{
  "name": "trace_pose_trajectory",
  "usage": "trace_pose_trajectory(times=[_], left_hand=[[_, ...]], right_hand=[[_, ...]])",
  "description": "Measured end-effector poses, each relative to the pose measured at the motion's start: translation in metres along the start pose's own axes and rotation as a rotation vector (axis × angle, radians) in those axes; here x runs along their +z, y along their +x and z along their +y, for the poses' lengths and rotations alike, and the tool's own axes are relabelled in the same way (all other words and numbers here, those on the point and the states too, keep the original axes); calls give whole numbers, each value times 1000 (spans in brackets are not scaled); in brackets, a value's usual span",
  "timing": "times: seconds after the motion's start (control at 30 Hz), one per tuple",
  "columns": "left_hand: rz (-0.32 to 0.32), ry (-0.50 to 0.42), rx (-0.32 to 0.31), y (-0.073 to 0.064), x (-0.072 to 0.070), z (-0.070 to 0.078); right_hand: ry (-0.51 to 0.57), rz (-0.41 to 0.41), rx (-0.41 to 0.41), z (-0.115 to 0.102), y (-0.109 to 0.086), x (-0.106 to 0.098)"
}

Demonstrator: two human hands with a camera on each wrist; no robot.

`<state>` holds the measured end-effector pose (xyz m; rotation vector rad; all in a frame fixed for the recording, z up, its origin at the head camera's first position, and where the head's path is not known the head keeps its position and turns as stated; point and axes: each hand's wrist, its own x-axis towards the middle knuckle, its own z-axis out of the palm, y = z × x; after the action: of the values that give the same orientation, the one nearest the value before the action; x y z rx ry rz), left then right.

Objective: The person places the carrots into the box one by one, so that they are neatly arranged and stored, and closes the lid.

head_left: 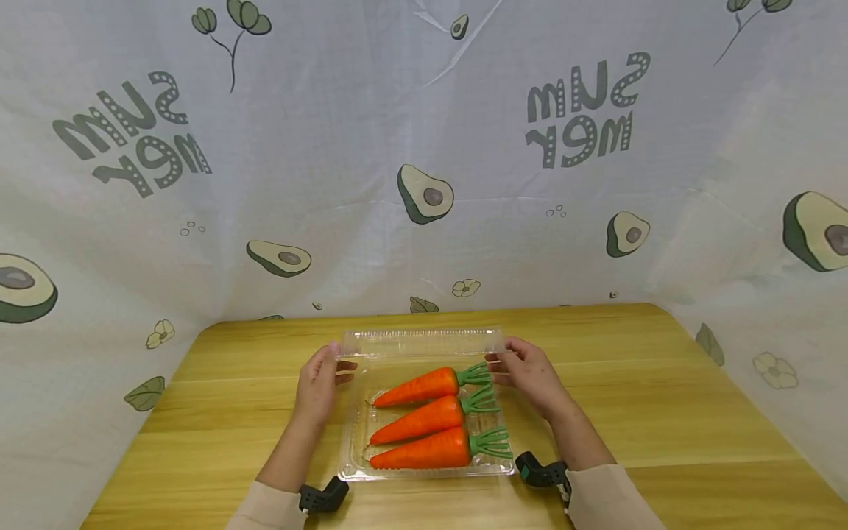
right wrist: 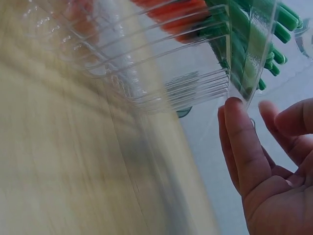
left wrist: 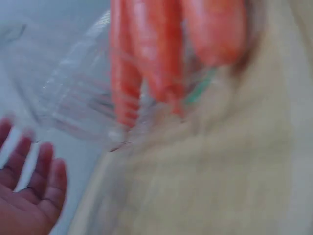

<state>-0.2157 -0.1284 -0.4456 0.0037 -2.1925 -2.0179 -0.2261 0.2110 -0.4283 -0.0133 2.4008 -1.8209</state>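
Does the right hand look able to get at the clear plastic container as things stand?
Likely yes: the right hand is at the far right corner of the container, with nothing visible between them.

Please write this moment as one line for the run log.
left hand: at lid, left end; right hand: at lid, right end; lid: open; three carrots: in clear container

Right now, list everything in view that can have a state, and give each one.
Clear container base: open, carrots inside
Lid: open, at the base's far side
Three carrots: lying side by side, green tops attached
Left grip: open, fingers extended, near the lid's left end
Right grip: open, one fingertip at the plastic's edge
Dark wrist devices: worn, one per wrist
Printed curtain: hanging, creased
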Motion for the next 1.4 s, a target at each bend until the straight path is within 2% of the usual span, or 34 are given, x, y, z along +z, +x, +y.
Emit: trace_pose_trajectory(times=[0.13,0.2,0.37,0.43,0.47,0.6,0.73,0.83,0.97,1.1,1.27,1.4], left_hand=[[-123,4,-146,2,-11,7],[-196,22,-203,3,-18,9],[-440,56,-274,4,-36,15],[-506,70,-300,3,-40,17],[-519,82,-314,2,-41,18],[-535,114,-341,-1,-42,20],[-532,130,-342,-3,-41,19],[-524,139,-345,-4,-41,18],[-516,147,-345,-4,-41,18],[-488,122,-330,-2,-40,19],[-433,66,-298,-1,-39,21],[-434,70,-312,-2,-40,24]], right_hand=[[18,-20,0,-2,-1,-1],[-9,-30,-6,-3,-3,-2],[-112,-98,-14,-4,-6,-8],[-128,-149,-13,-5,-6,-12],[-132,-176,-16,-5,-7,-14],[-126,-293,-7,-9,-10,-22],[-145,-405,19,-10,-14,-28],[-167,-448,54,-11,-15,-29],[-174,-455,61,-12,-16,-28],[-181,-387,27,-13,-14,-23],[-154,-208,35,-10,-8,-12],[-144,-77,49,-9,-6,-4]])
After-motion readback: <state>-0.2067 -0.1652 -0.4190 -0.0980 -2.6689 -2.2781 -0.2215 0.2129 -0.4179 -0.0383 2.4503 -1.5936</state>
